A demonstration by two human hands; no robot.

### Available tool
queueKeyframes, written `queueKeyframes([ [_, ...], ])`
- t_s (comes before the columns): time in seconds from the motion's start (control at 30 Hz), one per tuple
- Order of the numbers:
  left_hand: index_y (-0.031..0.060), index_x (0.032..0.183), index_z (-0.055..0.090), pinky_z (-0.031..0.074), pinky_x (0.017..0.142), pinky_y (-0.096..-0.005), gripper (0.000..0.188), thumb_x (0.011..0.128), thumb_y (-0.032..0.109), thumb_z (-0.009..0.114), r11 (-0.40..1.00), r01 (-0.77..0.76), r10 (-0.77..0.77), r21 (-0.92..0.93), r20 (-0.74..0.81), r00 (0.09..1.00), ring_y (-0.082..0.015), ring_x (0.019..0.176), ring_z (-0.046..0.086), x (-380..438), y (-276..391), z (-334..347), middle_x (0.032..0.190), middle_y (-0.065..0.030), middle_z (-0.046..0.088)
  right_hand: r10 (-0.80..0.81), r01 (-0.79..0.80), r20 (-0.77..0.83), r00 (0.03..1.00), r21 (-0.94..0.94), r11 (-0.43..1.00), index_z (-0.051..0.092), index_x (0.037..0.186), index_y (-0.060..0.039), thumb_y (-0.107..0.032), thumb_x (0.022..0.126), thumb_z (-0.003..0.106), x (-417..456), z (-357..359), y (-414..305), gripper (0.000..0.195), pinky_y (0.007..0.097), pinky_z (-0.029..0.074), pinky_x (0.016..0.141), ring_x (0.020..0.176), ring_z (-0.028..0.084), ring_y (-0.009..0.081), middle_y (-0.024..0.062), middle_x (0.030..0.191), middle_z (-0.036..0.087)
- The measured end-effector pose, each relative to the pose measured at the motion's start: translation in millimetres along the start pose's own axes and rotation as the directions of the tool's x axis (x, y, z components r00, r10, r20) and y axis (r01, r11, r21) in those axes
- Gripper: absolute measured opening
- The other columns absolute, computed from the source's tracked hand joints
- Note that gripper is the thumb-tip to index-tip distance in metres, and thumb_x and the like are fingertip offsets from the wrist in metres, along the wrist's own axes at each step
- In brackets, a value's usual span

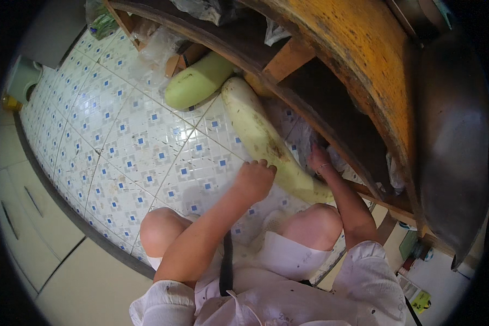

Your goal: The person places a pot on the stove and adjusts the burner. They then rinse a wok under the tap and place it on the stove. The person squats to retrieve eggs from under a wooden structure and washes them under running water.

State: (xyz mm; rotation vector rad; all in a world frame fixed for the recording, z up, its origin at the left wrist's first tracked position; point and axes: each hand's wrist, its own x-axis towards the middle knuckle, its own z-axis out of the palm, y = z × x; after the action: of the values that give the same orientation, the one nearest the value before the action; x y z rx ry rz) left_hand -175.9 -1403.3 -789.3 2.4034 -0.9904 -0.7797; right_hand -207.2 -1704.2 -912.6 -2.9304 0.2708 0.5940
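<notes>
On the tiled floor lies a long, pale green gourd (265, 130) with brown marks on its skin. A shorter green gourd (199, 81) is beside its far end, partly under the wooden shelf. My left hand (256, 179), its fingers curled, is over or against the left side of the long gourd; contact is unclear. Beyond that gourd, my right hand (319, 158) reaches low beneath the shelf edge, at a clear plastic bag (307, 136). Its fingertips are partly hidden, so its hold on the bag is unclear.
The wooden shelf unit (293, 55) spans the upper right, with a large dark metal pan (452, 142) beside it. Plastic bags (159, 49) hang near its far end. Cream cabinets (36, 199) line the left side. A green bin (24, 79) stands at the far left.
</notes>
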Motion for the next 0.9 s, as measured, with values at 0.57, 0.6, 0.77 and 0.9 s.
queueKeyframes([
  [0.57,0.0032,0.09,0.056,0.044,0.071,-0.0368,0.02,0.071,0.01,0.055,0.994,-0.05,0.055,0.1,-0.056,0.997,-0.0263,0.082,0.058,-5.0,15.0,8.9,0.084,-0.0121,0.057,0.109,-0.05,-0.121,0.987,0.412,0.91,0.056,0.099,-0.0022,-0.023,0.081,0.051,33.4,42.2,132.0,0.028,0.0328,0.042,0.08,0.092,0.056,0.0202,0.0122,0.097,0.061],
  [0.6,0.0032,0.091,0.056,0.044,0.071,-0.0368,0.021,0.071,0.01,0.055,0.993,-0.067,0.071,0.094,-0.042,0.997,-0.026,0.082,0.057,-1.9,14.0,11.0,0.085,-0.0122,0.057,0.101,-0.043,-0.327,0.94,0.179,0.983,0.056,0.101,-0.0033,-0.023,0.08,0.052,30.6,59.7,169.3,0.029,0.0336,0.042,0.081,0.094,0.055,0.0213,0.0131,0.098,0.06],
  [0.77,0.0028,0.096,0.055,0.043,0.073,-0.0364,0.025,0.071,0.009,0.054,0.997,0.002,-0.001,0.078,-0.008,1.0,-0.0254,0.084,0.057,-6.5,10.2,15.9,0.088,-0.0124,0.057,0.086,-0.119,-0.093,0.992,-0.451,0.885,0.054,0.11,-0.0074,-0.027,0.073,0.061,21.7,60.1,117.1,0.042,0.0393,0.041,0.086,0.101,0.052,0.029,0.0181,0.102,0.056],
  [0.9,0.0027,0.097,0.055,0.043,0.073,-0.0364,0.025,0.073,0.01,0.054,0.994,0.004,-0.004,0.113,-0.003,1.0,-0.0256,0.083,0.057,-7.7,13.3,13.6,0.088,-0.0124,0.057,0.331,-0.363,-0.193,0.924,-0.169,0.916,0.052,0.114,-0.0093,-0.027,0.067,0.067,27.5,60.1,116.9,0.053,0.041,0.041,0.089,0.104,0.051,0.0321,0.0188,0.108,0.054],
])
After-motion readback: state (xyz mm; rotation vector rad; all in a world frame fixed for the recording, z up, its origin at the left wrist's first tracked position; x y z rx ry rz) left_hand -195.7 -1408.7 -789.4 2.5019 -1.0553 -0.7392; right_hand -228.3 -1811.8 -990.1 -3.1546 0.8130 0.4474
